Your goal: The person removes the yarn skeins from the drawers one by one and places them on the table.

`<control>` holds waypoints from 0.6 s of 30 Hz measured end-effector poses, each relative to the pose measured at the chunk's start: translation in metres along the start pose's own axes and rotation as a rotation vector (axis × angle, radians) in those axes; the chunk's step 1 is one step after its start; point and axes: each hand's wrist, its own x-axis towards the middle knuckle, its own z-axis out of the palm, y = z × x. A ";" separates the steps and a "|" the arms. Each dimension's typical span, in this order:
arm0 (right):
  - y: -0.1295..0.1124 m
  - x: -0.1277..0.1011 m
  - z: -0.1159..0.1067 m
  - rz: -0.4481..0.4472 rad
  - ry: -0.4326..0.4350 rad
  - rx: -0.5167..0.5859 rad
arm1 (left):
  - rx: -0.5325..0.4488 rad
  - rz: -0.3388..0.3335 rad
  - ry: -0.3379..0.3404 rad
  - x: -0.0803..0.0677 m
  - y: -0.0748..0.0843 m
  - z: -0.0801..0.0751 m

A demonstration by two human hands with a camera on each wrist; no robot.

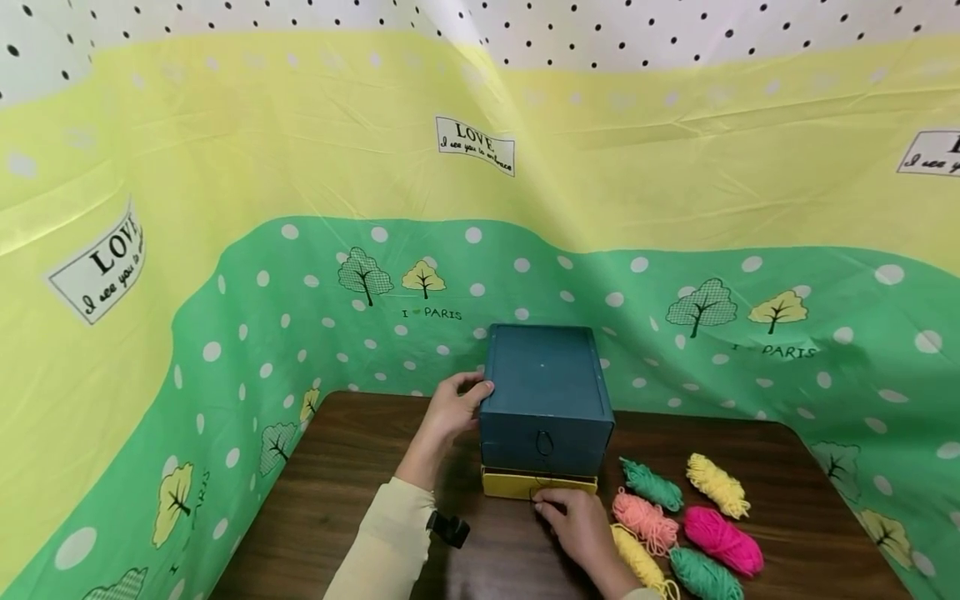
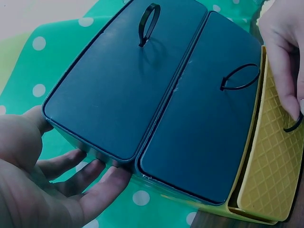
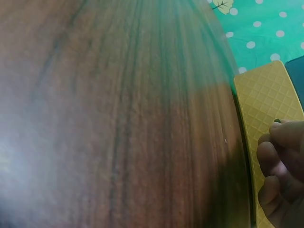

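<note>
A small drawer box point(image 1: 546, 375) stands on the table, with two dark blue drawer fronts above a yellow drawer point(image 1: 517, 484). Each front carries a thin black loop; the top blue one's loop point(image 2: 149, 24) stands out from it. My right hand point(image 1: 581, 525) pinches the yellow drawer's loop point(image 2: 293, 124) between thumb and finger. A narrow dark gap shows behind the yellow front in the left wrist view. Against the box's left side rests my left hand point(image 1: 453, 404), fingers spread along the wall and thumb at the top edge.
Right of the box lie several yarn skeins: green point(image 1: 651, 484), coral point(image 1: 645, 521), magenta point(image 1: 723, 540) and yellow point(image 1: 717, 485) among them. The brown wooden table point(image 1: 337, 467) backs onto a green and yellow patterned curtain point(image 1: 300, 292). A black strap piece point(image 1: 448, 528) sits at my left wrist.
</note>
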 end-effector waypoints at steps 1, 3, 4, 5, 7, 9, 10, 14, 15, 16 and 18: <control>0.000 0.001 0.000 0.002 0.006 -0.003 | -0.002 0.001 -0.001 0.000 0.000 0.000; 0.001 0.002 0.000 0.006 0.010 -0.005 | -0.004 0.001 -0.005 0.001 0.000 0.001; 0.001 0.003 0.000 0.010 0.008 -0.001 | -0.004 0.000 -0.006 0.001 0.000 0.001; 0.001 0.004 0.000 0.011 0.005 0.002 | 0.000 0.001 -0.008 0.002 -0.001 0.001; 0.002 0.006 -0.001 0.011 0.001 0.002 | 0.009 -0.005 -0.009 0.003 -0.001 0.001; 0.003 0.008 -0.001 0.010 -0.004 -0.005 | 0.020 -0.009 -0.005 0.003 -0.002 0.000; 0.004 0.009 -0.002 0.007 -0.005 -0.018 | 0.019 -0.009 -0.006 0.003 -0.002 0.000; 0.006 0.010 -0.003 -0.016 -0.041 -0.047 | 0.008 -0.005 0.001 0.001 -0.006 -0.001; 0.007 0.010 -0.003 -0.024 -0.058 -0.050 | -0.003 0.000 -0.002 -0.001 -0.008 -0.001; 0.007 0.009 -0.004 -0.030 -0.079 -0.043 | -0.015 0.003 -0.004 -0.002 -0.010 -0.001; 0.008 0.007 -0.006 -0.041 -0.122 -0.013 | -0.027 0.015 -0.005 -0.007 -0.014 -0.002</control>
